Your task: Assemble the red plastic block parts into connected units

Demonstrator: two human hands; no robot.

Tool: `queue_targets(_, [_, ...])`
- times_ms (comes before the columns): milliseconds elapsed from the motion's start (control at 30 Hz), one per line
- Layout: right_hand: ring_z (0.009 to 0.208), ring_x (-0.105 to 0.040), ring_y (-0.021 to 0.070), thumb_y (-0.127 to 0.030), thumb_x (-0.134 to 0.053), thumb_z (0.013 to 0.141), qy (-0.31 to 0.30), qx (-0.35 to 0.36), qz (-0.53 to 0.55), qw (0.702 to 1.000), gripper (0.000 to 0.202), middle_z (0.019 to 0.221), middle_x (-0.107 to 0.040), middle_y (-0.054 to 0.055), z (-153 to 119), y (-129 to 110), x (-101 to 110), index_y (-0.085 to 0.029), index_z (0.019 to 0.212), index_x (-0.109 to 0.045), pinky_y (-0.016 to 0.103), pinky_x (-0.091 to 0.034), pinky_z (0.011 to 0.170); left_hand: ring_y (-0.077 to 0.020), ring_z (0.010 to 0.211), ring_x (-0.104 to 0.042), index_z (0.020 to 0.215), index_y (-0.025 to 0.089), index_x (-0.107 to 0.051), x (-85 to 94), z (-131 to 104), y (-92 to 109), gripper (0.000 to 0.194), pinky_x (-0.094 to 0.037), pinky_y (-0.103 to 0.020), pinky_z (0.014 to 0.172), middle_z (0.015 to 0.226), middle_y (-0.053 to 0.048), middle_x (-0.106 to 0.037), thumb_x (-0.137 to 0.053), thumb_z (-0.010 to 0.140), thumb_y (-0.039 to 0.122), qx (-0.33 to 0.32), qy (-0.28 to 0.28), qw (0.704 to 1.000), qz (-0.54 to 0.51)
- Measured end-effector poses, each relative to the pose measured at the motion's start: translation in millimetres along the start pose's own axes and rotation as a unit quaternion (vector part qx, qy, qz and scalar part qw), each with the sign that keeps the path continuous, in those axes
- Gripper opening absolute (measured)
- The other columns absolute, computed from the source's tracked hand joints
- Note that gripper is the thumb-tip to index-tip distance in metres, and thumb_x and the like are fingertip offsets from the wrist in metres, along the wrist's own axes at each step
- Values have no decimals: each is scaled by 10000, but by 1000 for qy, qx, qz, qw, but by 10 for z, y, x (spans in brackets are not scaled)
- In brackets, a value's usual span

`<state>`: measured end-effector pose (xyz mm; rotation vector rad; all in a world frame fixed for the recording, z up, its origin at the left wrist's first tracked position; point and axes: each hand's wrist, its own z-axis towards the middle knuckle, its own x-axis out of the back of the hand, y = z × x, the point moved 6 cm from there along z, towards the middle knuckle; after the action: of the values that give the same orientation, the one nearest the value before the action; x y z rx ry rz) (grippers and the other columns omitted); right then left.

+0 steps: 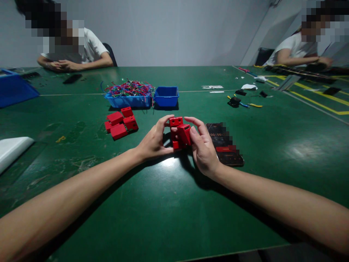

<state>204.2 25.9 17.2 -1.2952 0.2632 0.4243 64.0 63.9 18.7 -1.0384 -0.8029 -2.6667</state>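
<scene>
Head view: green table [152, 218] before a pale wall [174, 32], left-hand fingers [163, 120] and right-hand fingers [198, 123] gripping red blocks [184, 135].

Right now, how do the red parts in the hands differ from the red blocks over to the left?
The held red parts are between the left hand and right hand; the red blocks lie untouched on the table. The held red parts are beside the phone, while the red blocks sit near the blue bin heaped with wires. Both are red and boxy.
</scene>
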Motion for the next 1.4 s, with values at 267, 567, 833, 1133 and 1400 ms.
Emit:
queue_targets(267, [862,-700,168,-455,-627,920,-11,10,-53,999,209,1003,-736,8,-25,-29,-22,-305,1062,-660,374,-560,853,-360,1284,-554,1514,251,-216,-8,5,3,1031,-526,-532,1007,1444,-215,-471,-844,714,419,-11,0,1000,-7])
queue_targets(567, [781,-689,157,-487,-649,895,-1,0,-80,997,259,964,-717,12,-16,-46,-16,-286,1059,-639,334,-573,748,-354,1274,-560,1516,257,-207,-5,-2,-8,1034,-559,-478,948,1448,-214,-469,-842,714,403,-4,-14,1000,-13])
queue_targets(833, [797,-703,166,-490,-649,894,-22,-16,-62,998,278,963,-732,21,13,-21,-5,-283,1077,-619,352,-580,779,-361,1293,-549,1518,255,-214,-9,1,-1,1020,-531,-518,998,1458,-214,-465,-838,721,385,10,-16,999,-26])
queue_targets(1133, [714,-698,177,-513,-690,848,-13,-41,-49,998,413,876,-723,4,33,-14,26,-306,1191,-589,351,-585,684,-353,1291,-550,1517,263,-212,-15,-19,5,1003,-504,-537,1049,1454,-200,-448,-828,738,409,-7,-14,1000,-15])
queue_targets(1400, [754,-661,160,-495,-662,882,0,-20,-82,996,347,941,-702,7,4,-17,25,-312,1167,-590,315,-562,693,-363,1298,-543,1511,247,-229,-9,1,24,990,-496,-547,1057,1459,-215,-437,-825,737,410,-7,-16,1000,-13])
